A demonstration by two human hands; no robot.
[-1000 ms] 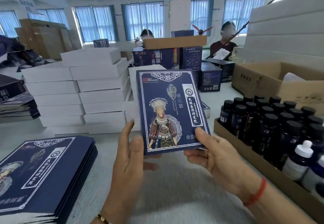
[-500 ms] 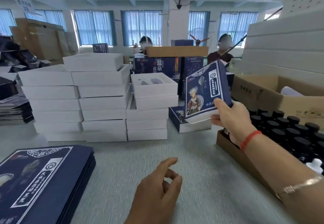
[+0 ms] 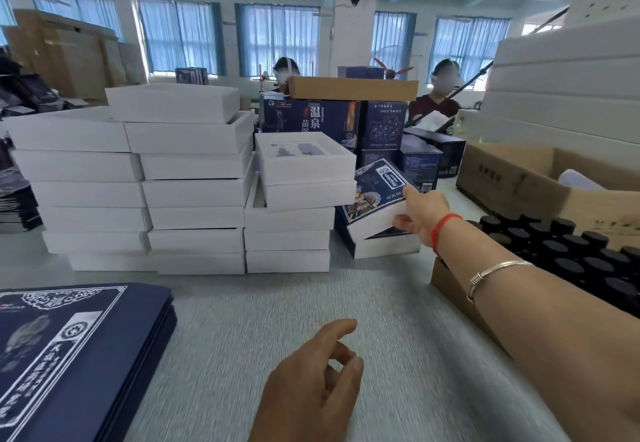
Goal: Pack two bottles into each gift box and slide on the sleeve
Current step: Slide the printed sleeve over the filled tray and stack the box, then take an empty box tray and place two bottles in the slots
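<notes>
The right hand (image 3: 420,215) has its grip around a blue sleeved gift box (image 3: 375,199), tilted on another blue box (image 3: 382,244) beside the white box stacks (image 3: 287,220), while the left hand (image 3: 308,389) hangs loosely curled and empty above the tabletop (image 3: 277,303).

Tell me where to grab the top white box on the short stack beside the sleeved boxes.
Take the open white box by its two short side walls, coming from above and the front. It sits askew, overhanging the box under it, so both walls are free; its open top shows an insert.
</notes>
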